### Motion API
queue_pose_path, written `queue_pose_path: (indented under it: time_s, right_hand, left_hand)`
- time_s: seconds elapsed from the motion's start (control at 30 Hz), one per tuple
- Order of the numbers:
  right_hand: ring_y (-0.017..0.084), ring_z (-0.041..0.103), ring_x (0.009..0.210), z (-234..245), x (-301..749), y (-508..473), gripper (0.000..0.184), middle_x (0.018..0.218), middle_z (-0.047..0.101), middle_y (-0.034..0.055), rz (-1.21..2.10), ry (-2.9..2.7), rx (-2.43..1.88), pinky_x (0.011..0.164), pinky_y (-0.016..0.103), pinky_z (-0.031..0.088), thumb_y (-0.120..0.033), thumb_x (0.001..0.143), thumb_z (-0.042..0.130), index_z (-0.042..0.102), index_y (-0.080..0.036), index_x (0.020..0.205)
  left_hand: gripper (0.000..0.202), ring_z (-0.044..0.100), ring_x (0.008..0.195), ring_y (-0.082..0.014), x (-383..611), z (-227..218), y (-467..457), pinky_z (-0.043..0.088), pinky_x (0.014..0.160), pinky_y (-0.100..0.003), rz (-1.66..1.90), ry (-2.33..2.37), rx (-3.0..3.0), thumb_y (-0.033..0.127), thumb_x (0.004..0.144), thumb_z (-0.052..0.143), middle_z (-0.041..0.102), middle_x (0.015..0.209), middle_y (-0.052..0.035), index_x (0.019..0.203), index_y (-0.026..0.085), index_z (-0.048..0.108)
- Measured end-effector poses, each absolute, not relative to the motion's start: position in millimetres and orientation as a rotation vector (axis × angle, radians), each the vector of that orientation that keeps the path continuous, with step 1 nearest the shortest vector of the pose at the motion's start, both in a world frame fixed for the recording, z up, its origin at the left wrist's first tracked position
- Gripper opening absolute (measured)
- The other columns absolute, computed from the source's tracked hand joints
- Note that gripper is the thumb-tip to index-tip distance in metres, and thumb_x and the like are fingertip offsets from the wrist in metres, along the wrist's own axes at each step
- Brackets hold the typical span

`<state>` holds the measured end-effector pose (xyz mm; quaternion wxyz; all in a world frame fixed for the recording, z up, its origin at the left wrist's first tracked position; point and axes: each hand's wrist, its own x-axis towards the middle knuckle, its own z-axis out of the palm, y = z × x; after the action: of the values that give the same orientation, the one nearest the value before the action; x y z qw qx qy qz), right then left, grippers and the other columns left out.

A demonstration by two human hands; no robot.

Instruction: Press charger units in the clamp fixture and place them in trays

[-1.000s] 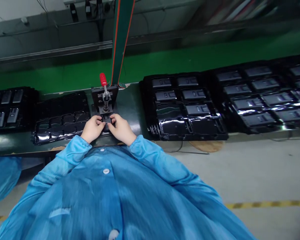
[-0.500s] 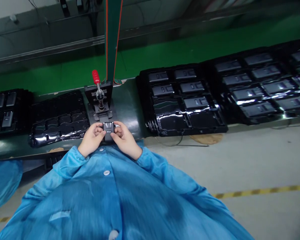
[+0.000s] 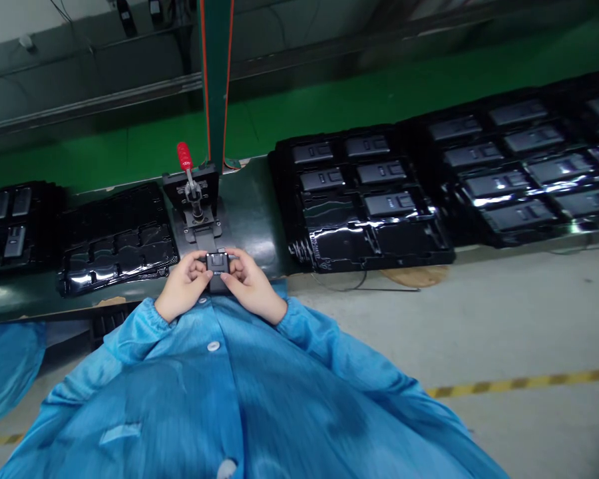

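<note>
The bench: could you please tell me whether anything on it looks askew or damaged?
Yes: the front edge of the bench has a tan patch left of the left hand, where the surface seems chipped. The tray just left of the clamp also lies slanted to that edge.

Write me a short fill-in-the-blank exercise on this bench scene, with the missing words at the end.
1. Of the clamp and the small dark device, the left hand and right hand hold the ____.
2. The clamp's handle is coloured ____.
3. The nearest tray to the right of the clamp holds ____ grey parts.
4. The sleeves are coloured ____.

Missing words: device; red; five; blue.
</note>
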<state>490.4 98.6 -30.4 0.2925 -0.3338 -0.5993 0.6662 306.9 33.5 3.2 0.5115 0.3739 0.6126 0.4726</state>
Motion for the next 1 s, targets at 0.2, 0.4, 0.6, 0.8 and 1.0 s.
queue_pose_path:
  time_s: [0.2, 0.4, 0.6, 0.8, 1.0]
  right_hand:
    - [0.012, 0.045, 0.063, -26.9, 495.4, 96.7, 0.051, 0.078, 0.045, -0.0072, 1.777, -1.605, -0.881, 0.059, 0.027, 0.038, -0.032, 0.094, 0.065, 0.045, -0.025, 0.141]
    - [0.012, 0.047, 0.066, -22.6, 498.7, 94.2, 0.052, 0.080, 0.046, -0.0064, 1.775, -1.600, -0.856, 0.062, 0.027, 0.039, -0.030, 0.094, 0.065, 0.044, -0.025, 0.142]
    - [0.012, 0.048, 0.067, -24.1, 498.5, 92.1, 0.054, 0.080, 0.047, -0.0068, 1.809, -1.557, -0.815, 0.064, 0.027, 0.040, -0.032, 0.095, 0.067, 0.042, -0.024, 0.143]
    - [0.012, 0.049, 0.068, -25.7, 498.6, 89.6, 0.055, 0.082, 0.047, -0.0064, 1.828, -1.559, -0.789, 0.065, 0.027, 0.041, -0.031, 0.095, 0.067, 0.042, -0.023, 0.143]
    - [0.012, 0.049, 0.068, -26.7, 497.8, 89.9, 0.055, 0.083, 0.049, -0.0058, 1.818, -1.589, -0.784, 0.066, 0.028, 0.042, -0.033, 0.096, 0.068, 0.042, -0.024, 0.143]
  left_hand:
    - [0.054, 0.056, 0.069, -0.0115, 310.5, 5.4, 33.1, 0.043, 0.064, -0.023, 1.114, 1.458, 0.902, 0.035, 0.084, 0.081, 0.058, 0.082, 0.0038, 0.129, 0.020, 0.056]
    - [0.053, 0.055, 0.069, -0.0115, 312.1, 7.2, 31.5, 0.044, 0.064, -0.023, 1.120, 1.424, 0.887, 0.034, 0.084, 0.080, 0.057, 0.082, 0.0041, 0.128, 0.021, 0.054]
    - [0.053, 0.054, 0.069, -0.0106, 310.6, 2.8, 28.3, 0.044, 0.063, -0.022, 1.128, 1.403, 0.873, 0.033, 0.084, 0.080, 0.056, 0.082, 0.0048, 0.129, 0.020, 0.054]
    - [0.055, 0.054, 0.067, -0.0103, 309.5, -1.4, 24.5, 0.043, 0.061, -0.021, 1.138, 1.398, 0.832, 0.034, 0.082, 0.083, 0.056, 0.081, 0.0050, 0.127, 0.020, 0.056]
    - [0.053, 0.055, 0.069, -0.0104, 307.4, -3.8, 22.4, 0.043, 0.063, -0.021, 1.158, 1.393, 0.837, 0.034, 0.083, 0.082, 0.057, 0.080, 0.0052, 0.127, 0.020, 0.056]
